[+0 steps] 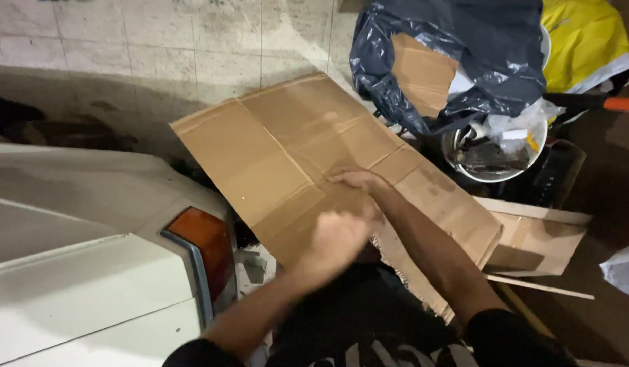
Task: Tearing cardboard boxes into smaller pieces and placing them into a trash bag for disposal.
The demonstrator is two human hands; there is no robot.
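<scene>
2 hands work 1 flattened cardboard sheet point(294, 149): the left hand point(336, 239) fisted on its near edge, the right hand point(358, 182) pressing flat. 1 black bag point(491, 61) sits beyond it.

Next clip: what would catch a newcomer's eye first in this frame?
First, the large flattened brown cardboard sheet at centre, with the left hand closed at its near edge and the right hand pressed flat on it. At lower left sits the white car rear with an orange tail lamp. At upper right, a glossy black plastic bag bulges above a round white bucket of scraps.
</scene>
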